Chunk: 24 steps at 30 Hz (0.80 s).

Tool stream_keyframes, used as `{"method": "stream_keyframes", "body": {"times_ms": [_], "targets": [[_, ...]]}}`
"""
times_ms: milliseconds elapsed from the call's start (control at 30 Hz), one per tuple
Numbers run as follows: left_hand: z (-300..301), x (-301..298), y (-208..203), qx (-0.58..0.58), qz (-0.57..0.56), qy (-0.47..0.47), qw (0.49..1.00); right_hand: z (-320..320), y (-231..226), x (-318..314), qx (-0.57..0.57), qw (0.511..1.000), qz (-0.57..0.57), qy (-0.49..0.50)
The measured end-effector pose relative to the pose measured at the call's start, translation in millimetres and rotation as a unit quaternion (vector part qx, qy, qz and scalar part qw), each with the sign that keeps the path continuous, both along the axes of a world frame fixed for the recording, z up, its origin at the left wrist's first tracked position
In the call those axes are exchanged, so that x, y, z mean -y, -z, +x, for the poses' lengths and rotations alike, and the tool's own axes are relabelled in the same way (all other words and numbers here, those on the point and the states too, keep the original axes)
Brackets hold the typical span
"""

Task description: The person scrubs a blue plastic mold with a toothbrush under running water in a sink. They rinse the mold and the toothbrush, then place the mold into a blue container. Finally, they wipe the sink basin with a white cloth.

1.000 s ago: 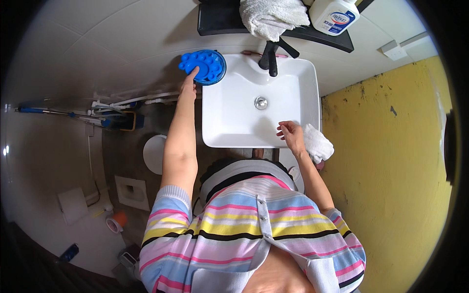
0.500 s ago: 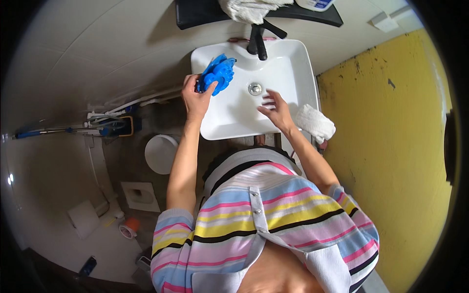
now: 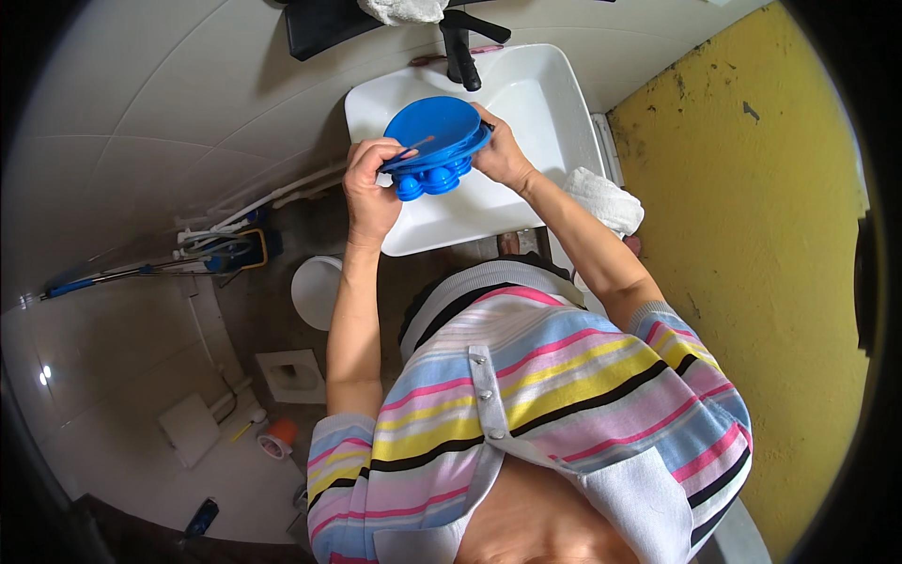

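Seen from above, both hands hold a blue dish [image 3: 434, 141] over a white sink [image 3: 554, 113]: left hand [image 3: 371, 183] grips its near edge, right hand [image 3: 503, 155] clasps the far edge, keeping it level above the basin below the black tap [image 3: 460, 52]

White rectangular sink [image 3: 554, 103], wall-mounted, basin bare.
- Back edge, centre: black tap [image 3: 462, 58].
- Back edge, left of tap: thin pink stick-like item [image 3: 427, 59], kind unclear.
- Right edge, front corner: white cloth [image 3: 606, 199], bunched, hanging partly off.

Black shelf [image 3: 324, 26] above sink's back edge: white towel [image 3: 406, 9] on it, mostly cut off by frame.
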State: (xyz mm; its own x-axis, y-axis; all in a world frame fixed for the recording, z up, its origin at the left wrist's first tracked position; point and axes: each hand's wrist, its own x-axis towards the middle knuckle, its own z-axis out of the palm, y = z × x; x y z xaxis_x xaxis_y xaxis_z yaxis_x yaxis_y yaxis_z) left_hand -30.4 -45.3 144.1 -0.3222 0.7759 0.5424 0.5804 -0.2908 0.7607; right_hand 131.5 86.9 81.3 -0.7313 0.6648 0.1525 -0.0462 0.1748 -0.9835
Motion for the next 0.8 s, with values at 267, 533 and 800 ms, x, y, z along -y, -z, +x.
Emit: {"method": "stream_keyframes", "body": {"times_ms": [267,533,800], "targets": [[-22.6,-3.6,-17.7,0.130,-0.125,0.088,0.980,5.0,-39.3,-2.0,-0.058,0.997,0.048,-0.005],[-2.2,-20.7,-47.6,-0.095,-0.036,-0.017,0.995,6.1,-50.1,-25.9,-0.039,0.982,0.162,0.087],[-3.1,-17.6,-53.3,-0.150,0.022,-0.064,0.986,6.2,-78.4,-20.8,-0.002,0.977,0.190,0.092]]}}
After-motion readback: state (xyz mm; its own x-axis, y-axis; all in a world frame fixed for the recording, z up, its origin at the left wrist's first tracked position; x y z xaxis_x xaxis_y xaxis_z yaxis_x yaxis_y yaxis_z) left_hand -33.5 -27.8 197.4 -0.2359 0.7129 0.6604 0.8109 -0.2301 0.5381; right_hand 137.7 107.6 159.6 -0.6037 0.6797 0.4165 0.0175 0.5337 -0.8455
